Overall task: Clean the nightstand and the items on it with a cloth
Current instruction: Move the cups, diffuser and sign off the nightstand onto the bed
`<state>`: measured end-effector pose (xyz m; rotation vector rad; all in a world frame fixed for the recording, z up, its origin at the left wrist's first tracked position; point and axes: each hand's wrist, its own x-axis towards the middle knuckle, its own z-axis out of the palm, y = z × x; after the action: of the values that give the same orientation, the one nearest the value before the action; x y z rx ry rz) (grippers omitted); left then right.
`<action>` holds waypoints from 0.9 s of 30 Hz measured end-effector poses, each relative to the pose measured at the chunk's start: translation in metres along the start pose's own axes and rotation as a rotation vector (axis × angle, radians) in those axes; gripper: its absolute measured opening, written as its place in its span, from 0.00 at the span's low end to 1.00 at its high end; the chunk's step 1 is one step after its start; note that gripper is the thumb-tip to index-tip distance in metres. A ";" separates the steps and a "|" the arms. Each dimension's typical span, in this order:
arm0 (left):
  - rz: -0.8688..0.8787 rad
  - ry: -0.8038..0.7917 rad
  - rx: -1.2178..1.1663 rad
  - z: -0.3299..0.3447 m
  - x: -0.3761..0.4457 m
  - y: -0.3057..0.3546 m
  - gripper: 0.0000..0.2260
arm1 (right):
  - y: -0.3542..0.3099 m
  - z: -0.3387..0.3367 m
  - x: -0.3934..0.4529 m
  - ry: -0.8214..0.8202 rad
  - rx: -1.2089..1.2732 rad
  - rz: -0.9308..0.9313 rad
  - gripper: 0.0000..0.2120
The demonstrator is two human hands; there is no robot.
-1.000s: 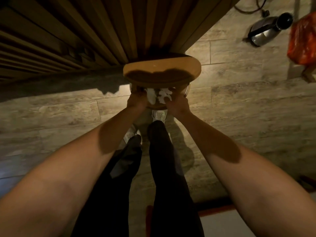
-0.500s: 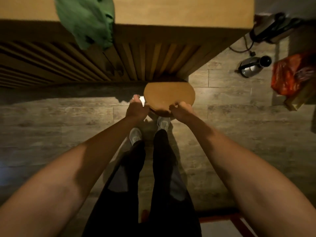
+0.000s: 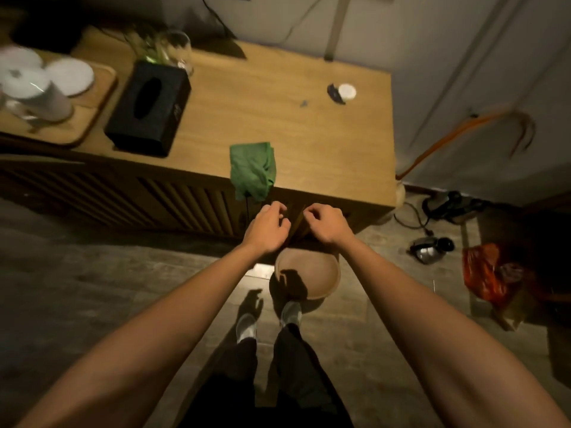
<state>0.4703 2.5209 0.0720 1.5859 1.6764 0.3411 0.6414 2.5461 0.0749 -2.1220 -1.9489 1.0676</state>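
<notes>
Green cloth [image 3: 251, 169] draped over nightstand [image 3: 278, 118] edge, left items blurred, both hands [image 3: 267, 228] empty.

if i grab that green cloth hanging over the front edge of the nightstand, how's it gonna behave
The green cloth is crumpled and droops over the nightstand edge, so it will probably hang floppy from any grip. It looks thin, so likely light. With part already overhanging, a push toward the front could well slide it off onto the floor.

At the right of the frame, on the wood-plank floor [image 3: 77, 288], lie a metal kettle [image 3: 428, 249], an orange plastic bag [image 3: 485, 273] and tangled black cords [image 3: 448, 206] — higher up, an orange-handled tool [image 3: 457, 132] leans on the white wall [image 3: 463, 57].
</notes>
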 end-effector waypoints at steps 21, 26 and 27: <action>-0.458 0.906 0.284 -0.178 -0.244 -0.125 0.32 | -0.280 0.061 -0.095 -0.096 -0.438 -1.070 0.28; -0.717 1.035 0.262 -0.199 -0.368 -0.211 0.34 | -0.379 0.163 -0.181 -0.235 -0.473 -1.298 0.28; -0.769 1.045 0.253 -0.203 -0.395 -0.227 0.34 | -0.398 0.186 -0.201 -0.255 -0.475 -1.343 0.28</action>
<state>0.1311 2.1750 0.1922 0.7667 3.0590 0.6149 0.2140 2.3698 0.2159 -0.2956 -3.0446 0.5659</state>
